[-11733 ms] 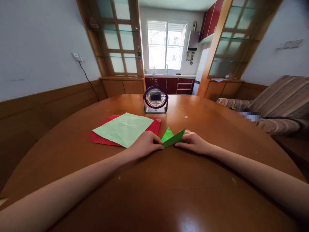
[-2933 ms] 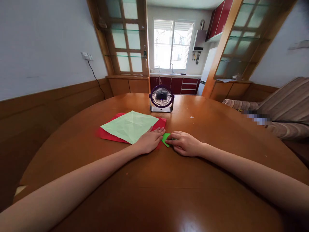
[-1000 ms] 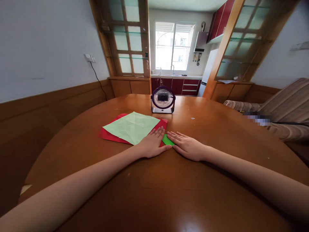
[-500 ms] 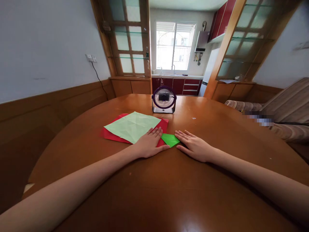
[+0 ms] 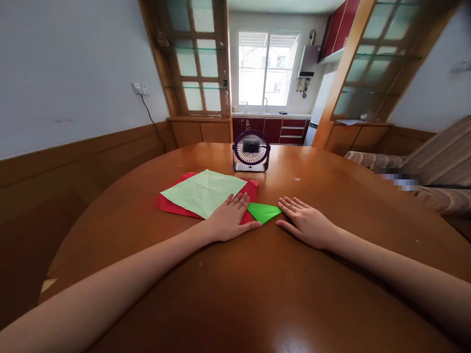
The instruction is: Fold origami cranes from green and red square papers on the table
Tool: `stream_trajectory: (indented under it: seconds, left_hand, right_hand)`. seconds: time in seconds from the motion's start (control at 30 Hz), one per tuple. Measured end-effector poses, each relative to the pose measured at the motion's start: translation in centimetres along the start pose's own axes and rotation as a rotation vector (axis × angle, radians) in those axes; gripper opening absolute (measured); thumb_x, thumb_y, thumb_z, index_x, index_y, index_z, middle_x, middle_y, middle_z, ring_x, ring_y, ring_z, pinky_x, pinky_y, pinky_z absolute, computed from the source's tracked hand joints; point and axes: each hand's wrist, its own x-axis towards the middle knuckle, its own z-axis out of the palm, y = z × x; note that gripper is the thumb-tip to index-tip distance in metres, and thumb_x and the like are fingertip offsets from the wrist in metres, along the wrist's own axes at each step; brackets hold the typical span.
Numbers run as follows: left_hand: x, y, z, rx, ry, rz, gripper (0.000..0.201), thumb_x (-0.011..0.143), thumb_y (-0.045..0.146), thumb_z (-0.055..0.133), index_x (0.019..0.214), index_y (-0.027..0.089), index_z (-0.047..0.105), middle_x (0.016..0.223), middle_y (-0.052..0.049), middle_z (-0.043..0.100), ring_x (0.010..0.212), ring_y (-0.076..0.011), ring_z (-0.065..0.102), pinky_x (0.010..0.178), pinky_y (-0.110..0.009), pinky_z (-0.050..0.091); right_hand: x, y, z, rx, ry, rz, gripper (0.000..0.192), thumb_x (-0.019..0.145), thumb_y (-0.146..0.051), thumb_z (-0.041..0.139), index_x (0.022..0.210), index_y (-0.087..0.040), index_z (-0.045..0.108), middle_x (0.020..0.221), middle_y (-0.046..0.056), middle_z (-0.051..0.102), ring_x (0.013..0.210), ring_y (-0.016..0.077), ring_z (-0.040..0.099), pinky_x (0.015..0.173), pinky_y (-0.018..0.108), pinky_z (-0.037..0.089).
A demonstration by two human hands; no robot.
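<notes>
Head view, forward-down over table (image 5: 235, 294), edges probably warped.

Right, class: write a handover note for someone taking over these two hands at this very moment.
Left hand: flat, open, resting on the edge of the red paper, thumb beside the folded green paper.
Right hand: flat, open on the table, fingertips at the green paper's right tip.
Done: green paper lies flat as a folded triangle.
Left: the pale green sheet lies unfolded on the red paper.
</notes>
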Motion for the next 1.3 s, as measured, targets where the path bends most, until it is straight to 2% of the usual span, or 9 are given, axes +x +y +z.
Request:
stream_trajectory:
  seconds: [0.13,0.2,0.3,0.37,0.53,0.73,0.87,1.03,1.3]
  left_hand:
    - [-0.1,0.2,0.2,0.016,0.07,0.027,0.087,0.091,0.07,0.023,0.151,0.007,0.022,0.157,-0.015,0.017,0.147,-0.0249,0.011,0.12,-0.038,0.005]
    - [-0.3,0.5,0.2,-0.006,0.091,0.126,0.076,0.094,0.065,0.023,0.151,0.014,0.023,0.157,-0.009,0.018,0.147,-0.0232,0.012,0.12,-0.038,0.007]
    - [-0.6,1.0,-0.2,-0.091,0.037,0.326,0.062,0.097,0.058,0.027,0.151,0.027,0.024,0.158,-0.001,0.015,0.147,-0.0202,0.012,0.12,-0.036,0.012]
    - [-0.8,1.2,-0.5,-0.134,-0.004,0.367,0.059,0.097,0.057,0.03,0.15,0.031,0.025,0.158,0.0,0.014,0.147,-0.0212,0.011,0.12,-0.037,0.014]
    - [-0.9,1.3,-0.5,-0.143,-0.032,0.296,0.063,0.094,0.064,0.029,0.148,0.032,0.03,0.159,-0.001,0.007,0.147,-0.0264,0.004,0.119,-0.043,0.013]
    - [-0.6,1.2,-0.7,-0.149,-0.038,0.302,0.063,0.093,0.066,0.028,0.148,0.034,0.031,0.159,0.0,0.006,0.147,-0.0269,0.004,0.119,-0.044,0.012]
    - [-0.6,1.0,-1.0,-0.143,-0.061,0.305,0.064,0.093,0.065,0.029,0.148,0.032,0.031,0.159,-0.001,0.008,0.147,-0.027,0.007,0.119,-0.042,0.012]
    - [-0.7,0.0,-1.3,-0.119,-0.071,0.237,0.08,0.092,0.068,0.028,0.151,0.015,0.024,0.157,-0.01,0.019,0.145,-0.0248,0.02,0.117,-0.036,0.019]
    - [-0.5,-0.4,-1.5,0.066,0.036,0.155,0.07,0.095,0.061,0.03,0.14,0.009,0.046,0.144,-0.016,0.044,0.134,-0.0283,0.043,0.109,-0.039,0.034]
  right_hand:
    - [-0.1,0.0,0.2,0.026,0.005,0.023,0.074,0.095,-0.059,0.033,0.141,-0.002,0.043,0.145,0.021,0.041,0.138,0.0314,0.035,0.115,0.05,0.032]
    - [-0.1,0.0,0.3,0.042,0.014,0.015,0.073,0.095,-0.06,0.034,0.142,-0.004,0.042,0.146,0.021,0.04,0.139,0.0314,0.034,0.115,0.051,0.032]
    - [0.0,0.1,0.3,0.072,0.044,0.023,0.069,0.096,-0.057,0.034,0.142,-0.007,0.042,0.148,0.02,0.038,0.14,0.031,0.033,0.114,0.052,0.032]
    - [0.1,0.1,0.2,0.097,0.091,0.051,0.065,0.097,-0.053,0.035,0.143,-0.008,0.041,0.148,0.02,0.036,0.14,0.0304,0.033,0.113,0.052,0.033]
    - [0.2,0.2,-0.5,0.149,0.213,0.016,0.049,0.099,-0.033,0.036,0.141,-0.011,0.043,0.145,0.018,0.043,0.135,0.0288,0.042,0.111,0.053,0.037]
    - [0.1,-0.2,-1.0,0.268,0.073,-0.251,0.042,0.097,-0.021,0.037,0.136,-0.018,0.05,0.138,0.012,0.054,0.127,0.0241,0.052,0.108,0.047,0.044]
    - [0.2,-0.6,-1.1,0.277,0.029,-0.189,0.042,0.096,-0.022,0.037,0.133,-0.014,0.054,0.137,0.012,0.054,0.125,0.0235,0.054,0.105,0.041,0.047]
    - [0.1,-0.5,-1.0,0.208,0.067,-0.127,0.04,0.095,-0.021,0.038,0.127,-0.01,0.058,0.13,0.015,0.06,0.118,0.0254,0.059,0.1,0.041,0.051]
    - [0.0,0.1,-1.0,0.007,0.119,-0.136,0.034,0.094,-0.02,0.041,0.116,-0.011,0.064,0.112,0.014,0.069,0.097,0.0242,0.066,0.086,0.039,0.054]
